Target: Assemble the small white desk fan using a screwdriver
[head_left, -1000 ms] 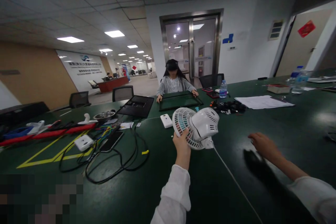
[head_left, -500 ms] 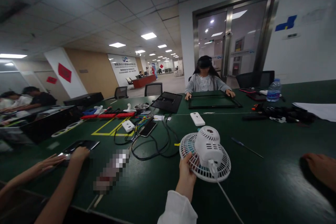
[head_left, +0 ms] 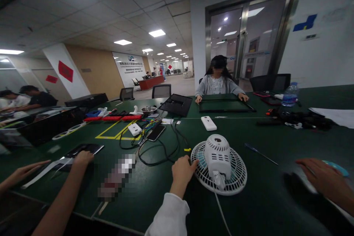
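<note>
A white desk fan head (head_left: pixel 218 162) with light-blue blades lies grille down on the green table, its motor housing facing up. A white cable (head_left: pixel 221 210) runs from the housing toward the front edge. My left hand (head_left: pixel 182 173) is at the grille's left side, its thumb at the rim and its fingers loosely bent, not wrapped round the fan. At the right edge of view, my right hand (head_left: pixel 325 180) is round a white and light-blue piece (head_left: pixel 336 167), mostly covered by the hand. Its full shape is hidden and partly blurred.
A screwdriver (head_left: pixel 260 153) lies right of the fan, a white device (head_left: pixel 208 123) behind it. Black cables (head_left: pixel 163 155) and a phone (head_left: pixel 156 132) are left. A co-worker's arms (head_left: pixel 66 195) reach in at left. Across the table, a person holds a black frame (head_left: pixel 226 110).
The fan head, tilted in my left hand before, now rests lower on the table. My left hand has shifted left and loosened. My right hand has moved inward with the white and light-blue piece.
</note>
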{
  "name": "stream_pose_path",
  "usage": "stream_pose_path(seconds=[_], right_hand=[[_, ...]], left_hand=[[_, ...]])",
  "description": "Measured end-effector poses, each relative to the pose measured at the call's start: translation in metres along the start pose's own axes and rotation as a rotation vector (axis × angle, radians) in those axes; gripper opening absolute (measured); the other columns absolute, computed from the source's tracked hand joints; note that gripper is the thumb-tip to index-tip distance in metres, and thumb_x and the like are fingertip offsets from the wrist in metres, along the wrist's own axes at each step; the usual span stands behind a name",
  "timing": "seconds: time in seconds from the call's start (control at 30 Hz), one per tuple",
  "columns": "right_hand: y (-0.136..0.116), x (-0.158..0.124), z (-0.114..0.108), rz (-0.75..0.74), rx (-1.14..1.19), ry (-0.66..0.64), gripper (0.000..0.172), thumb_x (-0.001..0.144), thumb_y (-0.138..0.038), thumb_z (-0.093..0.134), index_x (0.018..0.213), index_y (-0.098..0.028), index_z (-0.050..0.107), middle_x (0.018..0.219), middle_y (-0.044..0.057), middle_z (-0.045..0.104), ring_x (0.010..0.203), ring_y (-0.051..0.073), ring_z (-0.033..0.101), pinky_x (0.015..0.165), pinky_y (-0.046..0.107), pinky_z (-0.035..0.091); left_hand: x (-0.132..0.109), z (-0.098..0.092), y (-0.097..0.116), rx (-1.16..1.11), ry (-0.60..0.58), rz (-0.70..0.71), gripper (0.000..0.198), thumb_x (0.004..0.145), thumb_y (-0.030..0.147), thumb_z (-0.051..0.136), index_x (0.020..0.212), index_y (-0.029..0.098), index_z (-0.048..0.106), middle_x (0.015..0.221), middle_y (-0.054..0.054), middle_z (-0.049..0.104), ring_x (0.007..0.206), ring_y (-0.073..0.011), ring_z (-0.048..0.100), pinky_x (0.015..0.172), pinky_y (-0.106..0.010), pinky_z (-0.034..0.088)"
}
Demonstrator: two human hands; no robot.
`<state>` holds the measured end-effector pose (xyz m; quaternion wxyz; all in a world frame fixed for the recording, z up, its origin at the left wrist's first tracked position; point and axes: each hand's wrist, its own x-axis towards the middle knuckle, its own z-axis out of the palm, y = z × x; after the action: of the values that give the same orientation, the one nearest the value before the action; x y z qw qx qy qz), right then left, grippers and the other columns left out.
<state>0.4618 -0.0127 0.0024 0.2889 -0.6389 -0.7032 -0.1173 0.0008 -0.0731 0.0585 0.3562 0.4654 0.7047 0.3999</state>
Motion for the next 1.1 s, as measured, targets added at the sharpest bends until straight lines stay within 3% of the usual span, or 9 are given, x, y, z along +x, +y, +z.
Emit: stream_pose_path(seconds=[0.07, 0.13, 0.2, 0.3, 0.47, 0.67, 0.87, 0.97, 1.1], right_hand=[[-0.025, 0.002, -0.012, -0.054, 0.111, -0.096, 0.03, 0.07, -0.041, 0.04, 0.078, -0.025, 0.065, 0.088, 0.015, 0.071, 0.081, 0.029, 0.068, 0.073, 0.043, 0.053], [-0.053, 0.005, -0.024, -0.066, 0.219, -0.171, 0.032, 0.072, -0.043, 0.04, 0.081, -0.024, 0.064, 0.087, 0.014, 0.07, 0.079, 0.028, 0.068, 0.074, 0.041, 0.054], [-0.084, 0.01, -0.036, -0.05, 0.309, -0.219, 0.033, 0.075, -0.047, 0.041, 0.083, -0.023, 0.063, 0.086, 0.011, 0.069, 0.076, 0.026, 0.068, 0.071, 0.039, 0.054], [-0.127, 0.019, -0.049, -0.037, 0.415, -0.284, 0.03, 0.075, -0.047, 0.047, 0.085, -0.024, 0.062, 0.087, 0.008, 0.07, 0.081, 0.025, 0.067, 0.073, 0.037, 0.053], [-0.17, 0.042, -0.048, -0.045, 0.547, -0.331, 0.024, 0.072, -0.043, 0.052, 0.081, -0.024, 0.064, 0.087, 0.006, 0.07, 0.081, 0.024, 0.064, 0.075, 0.037, 0.051], [-0.16, 0.046, -0.001, 0.02, 0.537, -0.353, 0.019, 0.068, -0.039, 0.051, 0.072, -0.025, 0.062, 0.077, 0.003, 0.069, 0.071, 0.022, 0.064, 0.069, 0.035, 0.051], [-0.138, 0.031, 0.05, 0.219, 0.525, -0.114, 0.022, 0.068, -0.039, 0.047, 0.077, -0.023, 0.06, 0.082, 0.007, 0.069, 0.074, 0.024, 0.065, 0.072, 0.039, 0.051], [-0.134, 0.026, 0.056, 0.246, 0.514, -0.084, 0.03, 0.072, -0.039, 0.041, 0.084, -0.02, 0.06, 0.087, 0.011, 0.066, 0.071, 0.024, 0.063, 0.07, 0.039, 0.05], [-0.128, 0.021, 0.058, 0.305, 0.545, -0.104, 0.034, 0.072, -0.043, 0.04, 0.086, -0.02, 0.06, 0.075, 0.008, 0.064, 0.061, 0.022, 0.061, 0.061, 0.037, 0.048]], left_hand=[[-0.007, 0.0, 0.011, 0.225, 0.071, 0.19, 0.023, 0.083, 0.035, 0.057, 0.094, 0.017, 0.067, 0.103, -0.013, 0.067, 0.108, -0.03, 0.059, 0.095, -0.043, 0.042], [-0.011, 0.011, 0.023, 0.086, 0.06, 0.378, 0.035, 0.088, 0.036, 0.048, 0.115, 0.017, 0.06, 0.113, -0.012, 0.064, 0.11, -0.0249, 0.058, 0.098, -0.039, 0.042], [-0.012, 0.028, 0.032, -0.114, -0.039, 0.477, 0.053, 0.085, 0.039, 0.054, 0.132, 0.016, 0.047, 0.132, -0.014, 0.054, 0.123, -0.0239, 0.05, 0.106, -0.038, 0.036], [-0.005, 0.053, 0.04, -0.287, -0.182, 0.479, 0.087, 0.067, 0.036, 0.076, 0.141, 0.016, 0.034, 0.146, -0.015, 0.039, 0.136, -0.0286, 0.036, 0.114, -0.041, 0.026], [0.012, 0.06, 0.04, -0.618, -0.282, 0.397, 0.072, 0.061, 0.028, 0.081, 0.126, 0.018, 0.051, 0.134, -0.013, 0.051, 0.128, -0.0285, 0.045, 0.11, -0.037, 0.033], [0.02, 0.05, 0.036, -0.715, -0.54, 0.37, 0.069, 0.066, 0.027, 0.079, 0.127, 0.021, 0.048, 0.127, -0.01, 0.057, 0.12, -0.0281, 0.053, 0.104, -0.04, 0.04], [0.02, 0.059, 0.031, -0.728, -0.502, 0.425, 0.067, 0.067, 0.029, 0.078, 0.126, 0.019, 0.049, 0.13, -0.011, 0.056, 0.124, -0.0271, 0.049, 0.108, -0.038, 0.035], [0.014, 0.06, 0.028, -0.698, -0.453, 0.443, 0.071, 0.068, 0.029, 0.078, 0.13, 0.018, 0.046, 0.134, -0.011, 0.053, 0.126, -0.0273, 0.047, 0.109, -0.038, 0.034], [0.013, 0.056, 0.032, -0.659, -0.493, 0.431, 0.07, 0.067, 0.028, 0.077, 0.13, 0.019, 0.047, 0.13, -0.011, 0.055, 0.123, -0.0274, 0.05, 0.107, -0.037, 0.037]])
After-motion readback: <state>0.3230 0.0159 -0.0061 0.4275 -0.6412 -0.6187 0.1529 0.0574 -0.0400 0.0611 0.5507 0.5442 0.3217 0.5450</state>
